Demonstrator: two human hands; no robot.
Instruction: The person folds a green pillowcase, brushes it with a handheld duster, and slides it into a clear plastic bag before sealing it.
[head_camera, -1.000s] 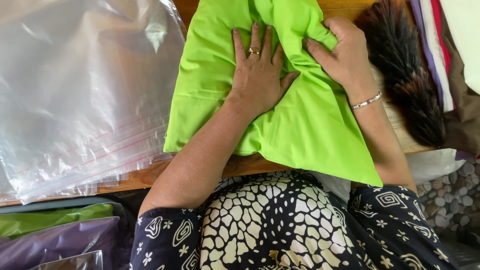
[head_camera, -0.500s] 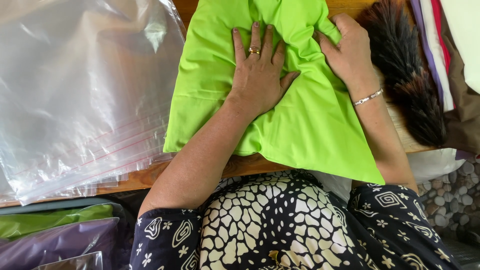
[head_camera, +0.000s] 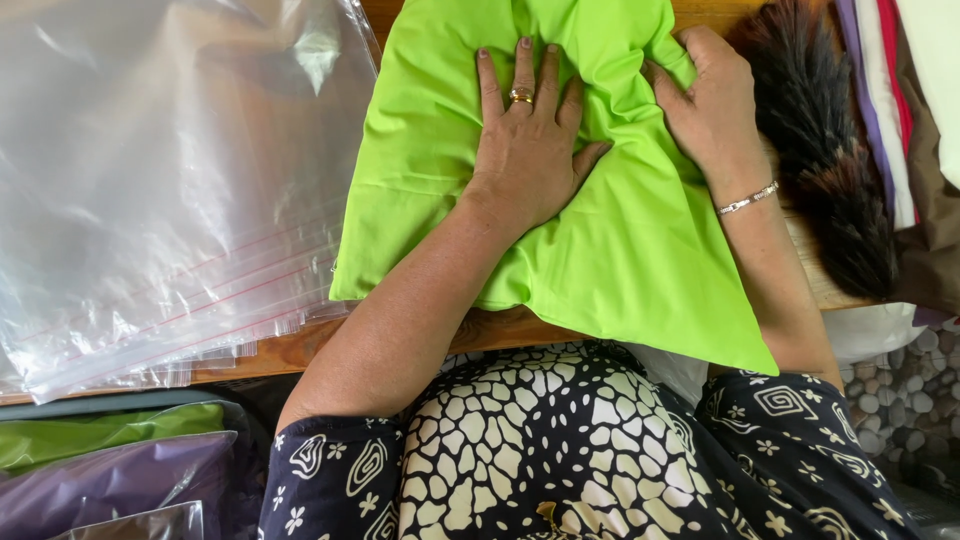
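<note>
I see left hand pressing flat, fingers spread, on lime-green folded cloth; right hand gripping cloth's upper right fold.

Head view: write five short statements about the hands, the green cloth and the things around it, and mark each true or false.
1. The left hand lies flat on the green cloth. True.
2. The right hand holds the feather duster. False: it grips a bunched part of the green cloth; the duster lies beside it on the wooden table.
3. A stack of clear plastic bags lies to the left of the cloth. True.
4. The bracelet is on the left wrist. False: it is on the right wrist; the left hand wears a ring.
5. The green cloth is already inside a plastic bag. False: it lies bare on the table.
</note>
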